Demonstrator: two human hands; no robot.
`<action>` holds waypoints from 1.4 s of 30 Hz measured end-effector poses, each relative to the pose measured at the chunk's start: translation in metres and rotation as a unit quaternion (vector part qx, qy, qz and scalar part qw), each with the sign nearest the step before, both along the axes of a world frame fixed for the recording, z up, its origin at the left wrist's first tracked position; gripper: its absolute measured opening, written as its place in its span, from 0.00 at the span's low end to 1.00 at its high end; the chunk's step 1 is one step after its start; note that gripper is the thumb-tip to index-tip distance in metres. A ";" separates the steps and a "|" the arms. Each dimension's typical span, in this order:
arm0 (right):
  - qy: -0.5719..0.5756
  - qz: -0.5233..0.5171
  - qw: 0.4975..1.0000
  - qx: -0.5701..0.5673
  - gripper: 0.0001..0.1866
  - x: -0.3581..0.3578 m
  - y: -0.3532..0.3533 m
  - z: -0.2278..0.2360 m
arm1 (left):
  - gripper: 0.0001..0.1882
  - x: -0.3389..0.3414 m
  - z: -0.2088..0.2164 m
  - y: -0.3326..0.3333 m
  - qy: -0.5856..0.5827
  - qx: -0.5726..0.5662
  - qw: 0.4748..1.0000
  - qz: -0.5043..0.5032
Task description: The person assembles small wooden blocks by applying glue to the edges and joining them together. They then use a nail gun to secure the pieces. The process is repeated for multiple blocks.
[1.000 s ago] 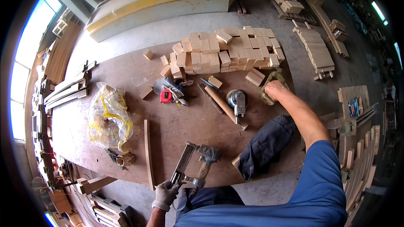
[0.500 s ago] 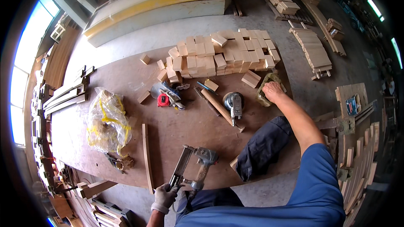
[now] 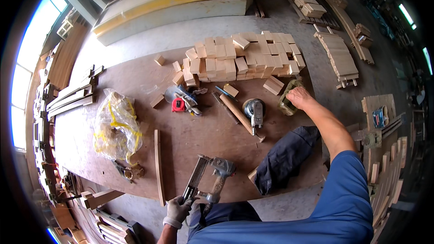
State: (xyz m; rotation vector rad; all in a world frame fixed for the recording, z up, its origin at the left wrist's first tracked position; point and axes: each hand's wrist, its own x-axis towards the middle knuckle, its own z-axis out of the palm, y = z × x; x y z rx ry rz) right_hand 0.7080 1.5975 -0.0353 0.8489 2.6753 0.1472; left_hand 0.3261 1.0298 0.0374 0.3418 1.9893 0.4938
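Observation:
My left hand [image 3: 177, 211], in a pale work glove, is closed around the lower end of the long magazine of a nail gun [image 3: 222, 167]. The tool rests by the table's near edge, in front of my body. At the table's right side my bare right hand [image 3: 299, 97] reaches into a worn olive-green container [image 3: 286, 107]. Its fingers curl down, and their tips are hidden inside. Left of that container lies an air sander [image 3: 254, 110], with a wooden-handled hammer [image 3: 241, 116] beside it. A dark folded cloth [image 3: 285, 160] covers something nearer to me.
Stacked wooden blocks [image 3: 244, 56] line the table's far side. A red tape measure [image 3: 179, 105] lies with gloves left of the hammer. Crumpled plastic wrap [image 3: 118, 126] and a narrow wooden strip [image 3: 159, 167] are on the left. Slatted wood [image 3: 389, 167] stands off the right side.
The view has shifted slightly, so the table's things sit a little further right. My right hand stays at the olive-green container, and my left hand keeps its hold on the nail gun.

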 end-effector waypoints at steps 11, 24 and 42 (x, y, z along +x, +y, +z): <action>0.096 0.059 0.987 0.113 0.06 0.006 -0.020 0.046 | 0.14 -0.013 -0.010 0.001 -0.003 0.022 1.000 -0.019; 0.531 -0.324 0.750 -0.224 0.06 -0.045 -0.190 0.074 | 0.14 -0.036 -0.015 0.014 -0.071 0.015 0.995 -0.070; 0.439 -0.634 0.451 -0.450 0.07 -0.263 -0.401 0.002 | 0.11 -0.028 -0.037 0.019 -0.201 0.053 0.977 -0.047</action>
